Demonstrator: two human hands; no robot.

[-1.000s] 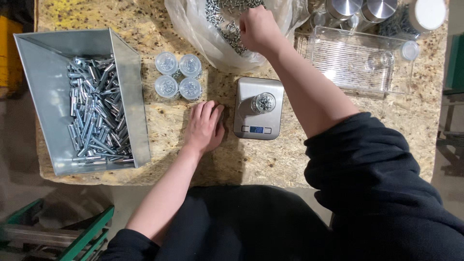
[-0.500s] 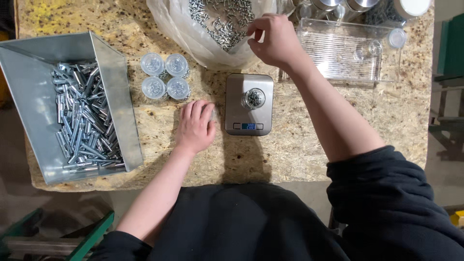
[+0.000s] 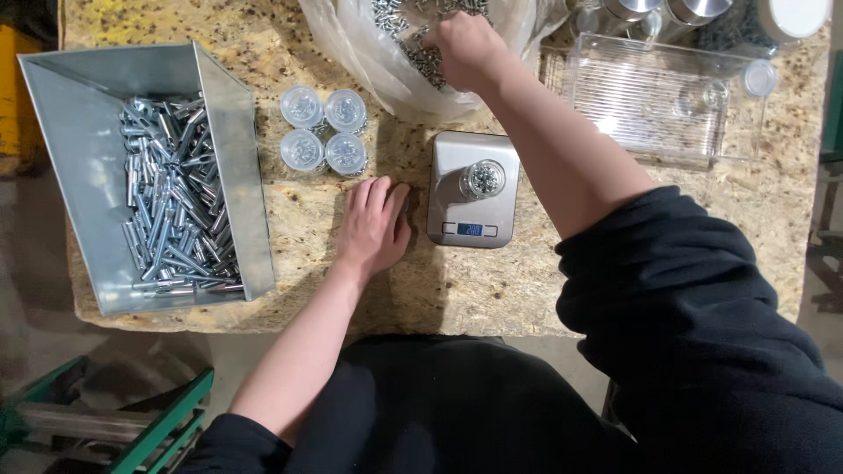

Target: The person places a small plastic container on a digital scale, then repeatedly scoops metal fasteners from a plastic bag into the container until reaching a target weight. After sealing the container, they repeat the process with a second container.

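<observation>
Fingers of my right hand [image 3: 464, 48] have pushed deeper into the bag of screws [image 3: 413, 53], curled over some; my left hand [image 3: 373, 226] stays flat beside the scale [image 3: 457, 167].

Two bare forearms reach forward from dark pushed-up sleeves.
The left hand [image 3: 373, 226] lies flat, palm down, fingers together pointing to twelve o'clock. The right hand [image 3: 465, 48] stretches farther toward eleven o'clock, fingers curled downward, tips hidden.
</observation>
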